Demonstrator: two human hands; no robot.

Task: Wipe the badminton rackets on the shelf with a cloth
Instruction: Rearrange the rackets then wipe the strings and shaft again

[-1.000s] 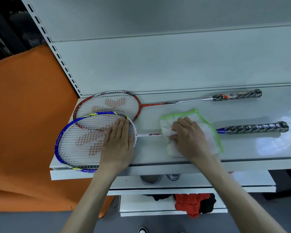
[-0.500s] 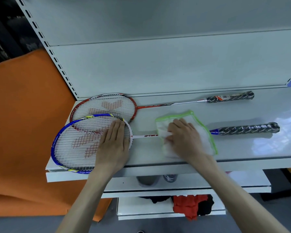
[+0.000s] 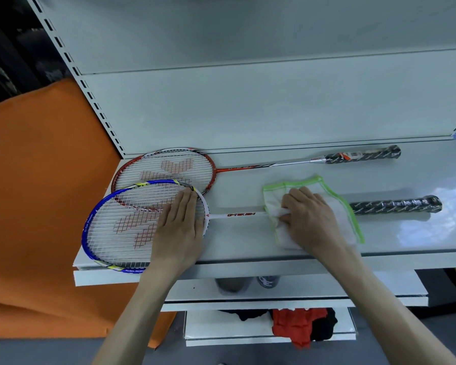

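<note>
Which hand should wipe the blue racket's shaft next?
Right. The right hand already grips the cloth on the blue racket shaft; the left hand is flat on its strings, steadying it.

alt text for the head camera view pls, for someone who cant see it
A person's right hand pinches a green-edged white cloth around the shaft of a blue-framed badminton racket lying on a white shelf, while the left hand presses flat on its strings. A red-framed racket lies behind it, its head partly under the blue one.
</note>
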